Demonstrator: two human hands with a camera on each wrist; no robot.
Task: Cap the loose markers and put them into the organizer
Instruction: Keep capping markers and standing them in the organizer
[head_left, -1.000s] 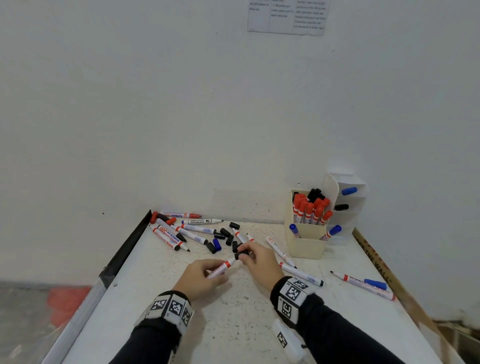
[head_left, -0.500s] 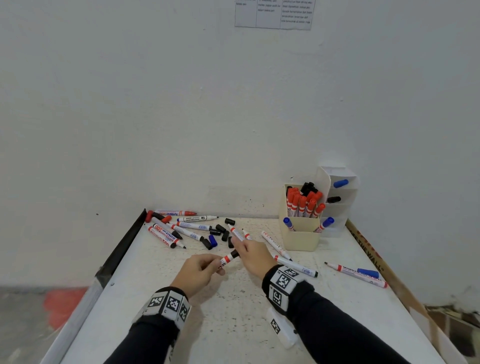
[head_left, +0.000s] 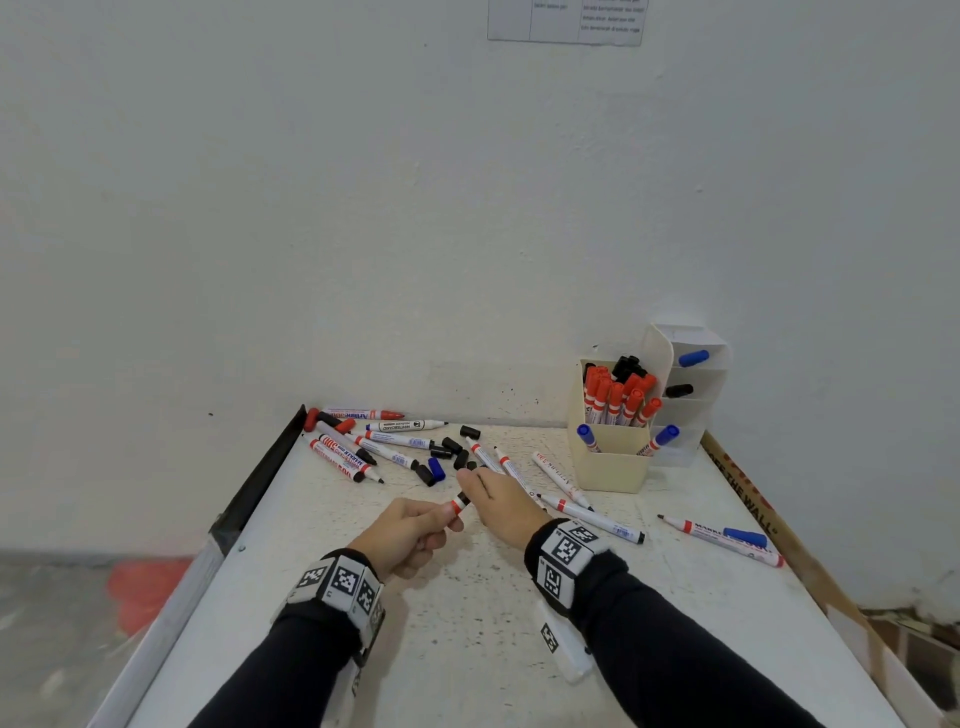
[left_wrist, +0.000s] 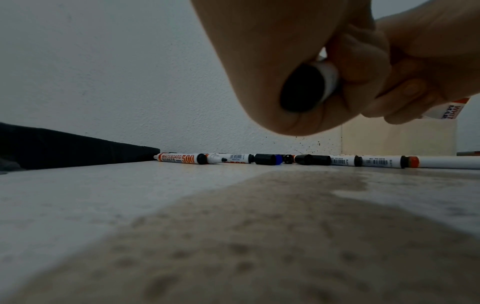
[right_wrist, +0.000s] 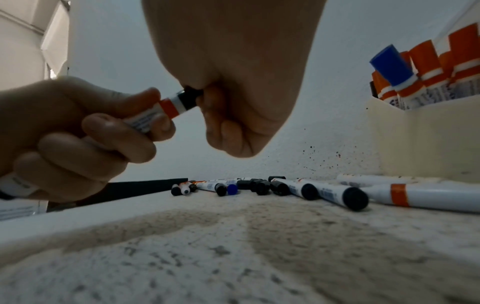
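My left hand (head_left: 426, 522) grips a white marker with a red band (head_left: 458, 505) just above the table's middle. My right hand (head_left: 485, 493) pinches a black cap (right_wrist: 188, 99) that sits on the marker's tip end (right_wrist: 168, 108). In the left wrist view the marker's black rear end (left_wrist: 302, 88) sticks out of my curled fingers. The cream organizer (head_left: 613, 470) stands at the back right, holding several red-capped, black-capped and blue-capped markers. Several loose markers (head_left: 363, 449) and loose caps (head_left: 451, 447) lie at the back left.
More uncapped markers (head_left: 592, 517) lie to the right of my hands, and one with a blue cap (head_left: 744, 535) beside it lies near the right edge. A white tiered holder (head_left: 693, 395) stands behind the organizer. A wall runs along the table's back.
My hands have drawn together and risen slightly from the table. The black cap in my right hand now sits on the marker's tip.
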